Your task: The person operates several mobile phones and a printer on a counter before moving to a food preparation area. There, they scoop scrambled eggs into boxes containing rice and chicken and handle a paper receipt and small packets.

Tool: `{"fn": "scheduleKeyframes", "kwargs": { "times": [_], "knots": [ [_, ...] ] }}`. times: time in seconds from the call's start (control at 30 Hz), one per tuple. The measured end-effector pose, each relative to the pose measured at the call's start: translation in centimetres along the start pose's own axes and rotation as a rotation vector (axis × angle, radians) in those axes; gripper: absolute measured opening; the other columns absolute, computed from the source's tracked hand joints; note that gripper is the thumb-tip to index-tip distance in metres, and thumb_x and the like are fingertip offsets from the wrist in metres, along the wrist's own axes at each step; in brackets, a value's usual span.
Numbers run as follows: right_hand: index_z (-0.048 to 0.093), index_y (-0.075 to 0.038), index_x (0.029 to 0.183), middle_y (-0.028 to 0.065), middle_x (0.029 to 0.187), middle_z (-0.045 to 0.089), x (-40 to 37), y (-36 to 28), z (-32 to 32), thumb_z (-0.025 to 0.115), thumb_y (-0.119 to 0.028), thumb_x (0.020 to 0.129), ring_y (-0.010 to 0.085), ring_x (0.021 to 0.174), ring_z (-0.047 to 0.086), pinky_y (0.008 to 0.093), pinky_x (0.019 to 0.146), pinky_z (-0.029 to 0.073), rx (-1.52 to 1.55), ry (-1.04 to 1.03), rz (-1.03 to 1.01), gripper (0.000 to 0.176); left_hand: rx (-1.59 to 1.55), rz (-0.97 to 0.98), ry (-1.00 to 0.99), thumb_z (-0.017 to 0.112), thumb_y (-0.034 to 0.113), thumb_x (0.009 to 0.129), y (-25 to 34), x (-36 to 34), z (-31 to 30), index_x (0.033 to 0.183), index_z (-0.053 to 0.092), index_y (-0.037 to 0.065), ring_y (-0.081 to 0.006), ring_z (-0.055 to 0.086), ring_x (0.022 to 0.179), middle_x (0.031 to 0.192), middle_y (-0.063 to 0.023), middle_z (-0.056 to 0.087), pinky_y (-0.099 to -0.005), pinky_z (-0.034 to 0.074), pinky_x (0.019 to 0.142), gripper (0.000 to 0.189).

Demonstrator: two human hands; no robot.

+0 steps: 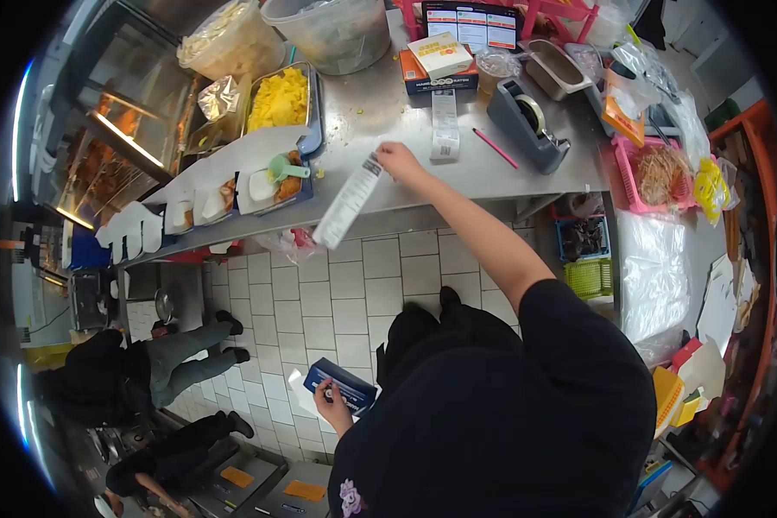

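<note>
Receipt (348,204) hangs over the edge of the counter (388,123), pinched in your right hand (401,161); a slack pinch could drop it. Your left hand (335,410), apart from the counter, holds a blue box (345,380).

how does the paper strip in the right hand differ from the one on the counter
The held strip is pinched by the right hand; the other strip lies beside the orange-and-black box. The held strip hangs slanted; the other strip runs nearly straight. Both are white with dark print.
</note>
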State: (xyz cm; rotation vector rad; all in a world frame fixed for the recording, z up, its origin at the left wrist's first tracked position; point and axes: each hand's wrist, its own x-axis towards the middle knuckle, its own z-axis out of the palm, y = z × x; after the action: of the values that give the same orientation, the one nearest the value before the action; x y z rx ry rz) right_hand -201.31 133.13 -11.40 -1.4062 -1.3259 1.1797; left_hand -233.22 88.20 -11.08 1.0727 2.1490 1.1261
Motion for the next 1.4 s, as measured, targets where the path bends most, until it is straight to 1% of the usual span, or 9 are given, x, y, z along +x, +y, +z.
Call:
{"fn": "scheduleKeyframes", "kwargs": {
  "times": [0.33,0.6,0.83,0.9,1.03,1.1,1.17,1.3,1.4],
  "knots": [
    [0.051,-0.01,0.12,0.0152,0.105,0.061,8.8,-2.1,-1.2,0.061,-0.02,0.082,0.0341,0.092,0.062,0.0415,0.081,0.048,-0.524,0.316,-0.138,0.04,0.202,0.071,-0.296,0.062,0.006,0.084,6.3,14.6,6.0,0.096,0.065,0.005,-0.0211,0.053,0.082,0.092,-0.0079,0.057,-0.0302,0.041,0.07,0.013],
    [0.062,-0.005,0.1,0.0108,0.088,0.061,0.6,-5.2,-7.2,0.06,-0.008,0.084,0.0245,0.069,0.057,0.0338,0.066,0.047,-0.426,0.403,-0.229,0.016,0.262,0.013,-0.462,0.058,0.002,0.087,13.5,17.9,8.0,0.1,0.064,0.005,-0.0231,0.056,0.084,0.1,-0.0119,0.055,-0.0286,0.046,0.069,0.015],
    [0.064,-0.003,0.092,0.0086,0.081,0.062,-7.2,-2.5,-8.5,0.062,-0.008,0.086,0.0211,0.068,0.058,0.0311,0.061,0.047,-0.289,0.028,-0.169,0.009,0.584,0.409,-0.094,0.053,-0.002,0.088,18.4,13.2,10.5,0.117,0.064,0.016,-0.0392,0.061,0.093,0.105,-0.0235,0.058,-0.0366,0.049,0.077,0.036],
    [0.065,-0.005,0.093,0.0077,0.086,0.064,-7.3,-2.9,-8.2,0.064,-0.013,0.086,0.0214,0.078,0.061,0.0323,0.068,0.049,-0.367,-0.227,-0.169,0.011,0.498,0.104,-0.26,0.06,0.003,0.087,13.0,12.7,9.9,0.115,0.066,0.013,-0.0338,0.061,0.083,0.096,-0.0193,0.06,-0.0336,0.047,0.069,0.03],
    [0.058,-0.011,0.119,0.0108,0.118,0.057,-5.9,-8.3,-5.4,0.065,-0.032,0.086,0.0279,0.109,0.054,0.0361,0.091,0.044,0.168,-0.591,-0.136,0.04,0.339,-0.453,-0.476,0.073,0.015,0.076,24.3,13.9,13.8,0.099,0.07,0.01,-0.0226,0.05,0.06,0.078,-0.0083,0.057,-0.0308,0.04,0.056,0.024],
    [0.05,-0.013,0.13,0.0138,0.13,0.047,-5.9,-10.9,-4.1,0.064,-0.035,0.087,0.031,0.118,0.048,0.0361,0.098,0.04,0.492,-0.711,-0.019,0.051,0.526,0.615,-0.524,0.07,0.014,0.08,29.0,13.1,15.2,0.083,0.069,0.011,-0.0227,0.052,0.06,0.077,-0.0093,0.057,-0.0306,0.041,0.058,0.004],
    [0.05,-0.012,0.131,0.0152,0.132,0.045,-5.9,-11.0,-2.4,0.063,-0.036,0.088,0.0319,0.119,0.047,0.0364,0.099,0.039,0.517,-0.762,-0.031,0.051,0.548,0.637,-0.576,0.064,0.011,0.088,27.7,13.1,15.7,0.07,0.061,0.012,-0.0249,0.058,0.069,0.08,-0.0094,0.058,-0.0313,0.044,0.064,0.018],
    [0.051,-0.012,0.13,0.0171,0.134,0.043,-6.5,-10.5,-2.0,0.061,-0.037,0.088,0.0326,0.12,0.046,0.0366,0.101,0.038,0.437,-0.843,-0.103,0.05,-0.214,0.471,-0.299,0.066,0.021,0.088,24.5,12.3,17.7,0.078,0.046,0.011,-0.0254,0.061,0.09,0.099,-0.0128,0.059,-0.0362,0.048,0.082,0.024],
    [0.052,-0.012,0.128,0.0189,0.141,0.038,-7.0,-10.2,-2.4,0.062,-0.034,0.087,0.0352,0.121,0.047,0.0379,0.099,0.04,0.386,-0.849,-0.222,0.048,-0.947,-0.135,-0.147,0.062,0.028,0.092,27.5,12.9,18.3,0.103,0.048,0.003,-0.0241,0.058,0.103,0.113,-0.0148,0.057,-0.0329,0.048,0.087,0.031]
  ]
}}
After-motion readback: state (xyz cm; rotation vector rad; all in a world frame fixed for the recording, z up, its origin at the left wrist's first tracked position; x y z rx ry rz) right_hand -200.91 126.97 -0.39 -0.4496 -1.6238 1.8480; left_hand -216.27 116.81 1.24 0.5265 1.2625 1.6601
